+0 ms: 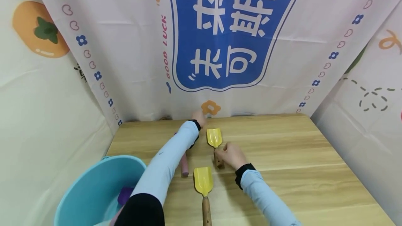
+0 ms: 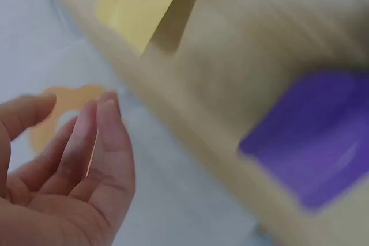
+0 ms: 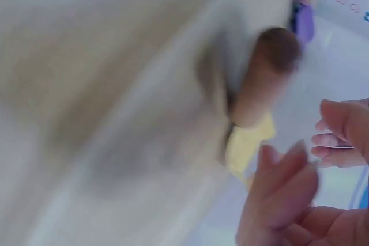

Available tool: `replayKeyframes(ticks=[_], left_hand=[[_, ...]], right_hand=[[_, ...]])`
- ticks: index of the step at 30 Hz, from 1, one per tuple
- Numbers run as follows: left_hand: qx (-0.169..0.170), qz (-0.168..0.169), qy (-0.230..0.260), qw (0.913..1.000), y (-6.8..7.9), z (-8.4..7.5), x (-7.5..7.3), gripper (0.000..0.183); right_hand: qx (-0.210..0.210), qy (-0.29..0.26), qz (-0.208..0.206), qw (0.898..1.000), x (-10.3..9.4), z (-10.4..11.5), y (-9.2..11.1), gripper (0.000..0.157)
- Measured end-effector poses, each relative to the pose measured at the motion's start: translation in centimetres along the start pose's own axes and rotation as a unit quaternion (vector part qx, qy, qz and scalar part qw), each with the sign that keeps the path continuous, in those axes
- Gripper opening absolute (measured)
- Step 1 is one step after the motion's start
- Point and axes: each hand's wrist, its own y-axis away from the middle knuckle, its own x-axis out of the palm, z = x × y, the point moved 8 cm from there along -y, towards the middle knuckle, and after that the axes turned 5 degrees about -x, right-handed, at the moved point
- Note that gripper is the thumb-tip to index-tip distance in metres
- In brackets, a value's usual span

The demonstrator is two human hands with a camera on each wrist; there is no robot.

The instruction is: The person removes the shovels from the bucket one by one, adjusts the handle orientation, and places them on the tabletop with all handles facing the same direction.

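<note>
My left hand (image 1: 199, 118) reaches over the table's far edge by the hanging cloth. In the left wrist view its relaxed fingers hold nothing. A purple shovel blade (image 2: 311, 142) lies close by, its pink handle (image 1: 184, 166) partly hidden under my left arm. My right hand (image 1: 233, 155) hovers beside the wooden handle (image 3: 265, 79) of the far small yellow shovel (image 1: 214, 137). In the blurred right wrist view its bent fingers (image 3: 285, 194) stand apart from that handle. Nearer me lies a second yellow shovel (image 1: 203, 180) with a wooden handle.
A light-blue bucket (image 1: 84, 187) stands at the table's left, with a purple item (image 1: 125, 195) inside. The wooden table (image 1: 301, 170) ends at a printed cloth (image 1: 141, 79) hanging behind it. More cloth hangs on both sides.
</note>
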Motion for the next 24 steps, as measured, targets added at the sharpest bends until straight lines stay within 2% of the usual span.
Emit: replayKeyframes(ticks=[2,4,5,7,10,13,17,20,24], left_hand=[[-0.001,0.032,-0.001,0.9995,4.1,-2.8,-4.1,0.020],[0.032,0.035,-0.011,0.9988,6.7,-4.5,-7.0,0.025],[0.029,0.048,-0.017,0.9983,8.1,-5.3,-8.4,0.027],[0.065,0.045,-0.036,0.9962,10.0,-6.2,-10.3,0.036],[0.102,0.050,-0.056,0.9919,12.4,-6.7,-12.6,0.033],[0.125,0.062,-0.070,0.9878,14.9,-7.0,-15.0,0.023],[0.145,0.069,-0.068,0.9847,18.4,-6.4,-18.5,0.024],[0.149,0.067,-0.065,0.9844,20.5,-5.2,-20.9,0.029],[0.140,0.057,-0.065,0.9863,23.1,-2.7,-23.6,0.034]], right_hand=[[-0.001,0.015,-0.007,1.000,-0.9,0.7,0.1,0.034],[-0.006,0.032,-0.007,0.999,-1.7,1.4,0.4,0.036],[-0.011,0.043,-0.007,0.999,-2.1,1.8,0.5,0.037],[-0.020,0.055,-0.004,0.998,-2.6,2.6,0.9,0.039],[-0.035,0.068,-0.001,0.997,-3.1,3.7,1.5,0.041],[-0.058,0.078,0.000,0.995,-3.5,5.1,2.2,0.042],[-0.092,0.094,-0.008,0.991,-4.2,7.4,3.1,0.040],[-0.113,0.101,-0.007,0.988,-4.6,9.2,3.8,0.041],[-0.150,0.107,0.001,0.983,-4.6,11.5,4.7,0.040]])
